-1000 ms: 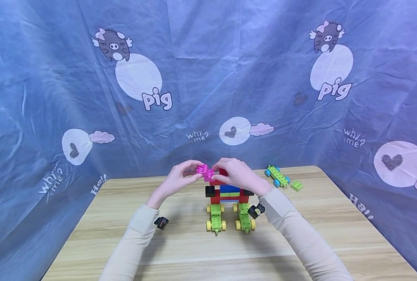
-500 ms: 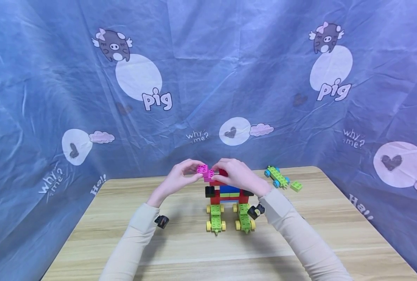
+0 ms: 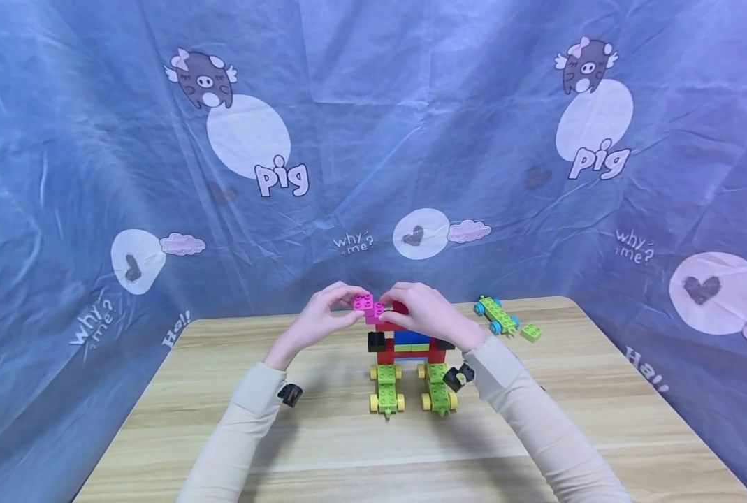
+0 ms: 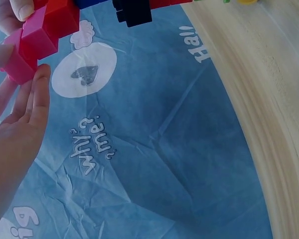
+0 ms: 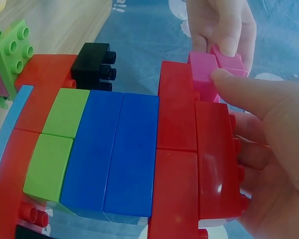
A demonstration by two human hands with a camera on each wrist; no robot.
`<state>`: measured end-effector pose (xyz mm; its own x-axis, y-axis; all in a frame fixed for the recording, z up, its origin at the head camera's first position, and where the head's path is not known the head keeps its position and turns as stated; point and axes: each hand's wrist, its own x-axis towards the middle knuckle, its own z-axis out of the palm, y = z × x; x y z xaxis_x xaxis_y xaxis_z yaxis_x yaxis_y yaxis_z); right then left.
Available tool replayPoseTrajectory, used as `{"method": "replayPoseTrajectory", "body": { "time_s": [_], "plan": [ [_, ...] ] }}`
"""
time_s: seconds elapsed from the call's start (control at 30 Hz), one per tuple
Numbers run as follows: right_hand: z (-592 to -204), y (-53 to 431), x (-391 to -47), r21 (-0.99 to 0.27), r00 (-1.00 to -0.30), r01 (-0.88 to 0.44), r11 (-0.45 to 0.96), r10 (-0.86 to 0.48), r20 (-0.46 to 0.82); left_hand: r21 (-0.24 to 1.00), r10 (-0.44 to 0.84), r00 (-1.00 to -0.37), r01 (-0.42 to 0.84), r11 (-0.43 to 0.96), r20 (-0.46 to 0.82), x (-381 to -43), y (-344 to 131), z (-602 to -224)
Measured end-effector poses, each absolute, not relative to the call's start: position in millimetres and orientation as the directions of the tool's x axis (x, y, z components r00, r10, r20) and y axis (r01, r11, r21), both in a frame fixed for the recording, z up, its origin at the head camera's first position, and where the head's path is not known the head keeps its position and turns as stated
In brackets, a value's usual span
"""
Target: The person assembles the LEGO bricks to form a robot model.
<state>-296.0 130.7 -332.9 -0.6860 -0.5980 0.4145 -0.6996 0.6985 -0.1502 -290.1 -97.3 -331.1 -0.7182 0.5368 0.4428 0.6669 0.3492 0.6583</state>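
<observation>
My left hand (image 3: 323, 318) pinches a pink toy brick (image 3: 363, 303) between thumb and fingers. This brick sits a step above a second pink brick (image 5: 203, 74), overlapping it. The second one joins the red top row (image 5: 217, 159) of a brick figure. My right hand (image 3: 420, 311) grips there, its thumb on the second pink brick and its other fingers behind the red row. Below come blue bricks (image 5: 132, 154), lime bricks (image 5: 55, 149) and a black brick (image 3: 376, 342) at the side. Two lime wheeled bases (image 3: 387, 391) with yellow wheels carry the figure.
On the wooden table (image 3: 222, 433), a lime wheeled base (image 3: 497, 314) with blue wheels lies at the back right. A loose lime brick (image 3: 531, 332) is beside it. A blue printed cloth (image 3: 360, 140) hangs behind and along the sides.
The upper pink brick shifts very slightly to the right in my left hand's pinch. My right hand and the figure stay in place.
</observation>
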Motion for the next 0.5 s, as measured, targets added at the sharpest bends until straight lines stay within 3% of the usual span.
{"method": "replayPoseTrajectory", "body": {
  "time_s": [0.5],
  "plan": [
    [-332.4,129.8,-295.4,-0.151,-0.684,-0.702,0.696,-0.600,0.416,0.628,0.535,-0.710,0.684,0.371,0.457,-286.2,-96.2,-329.3]
  ]
}}
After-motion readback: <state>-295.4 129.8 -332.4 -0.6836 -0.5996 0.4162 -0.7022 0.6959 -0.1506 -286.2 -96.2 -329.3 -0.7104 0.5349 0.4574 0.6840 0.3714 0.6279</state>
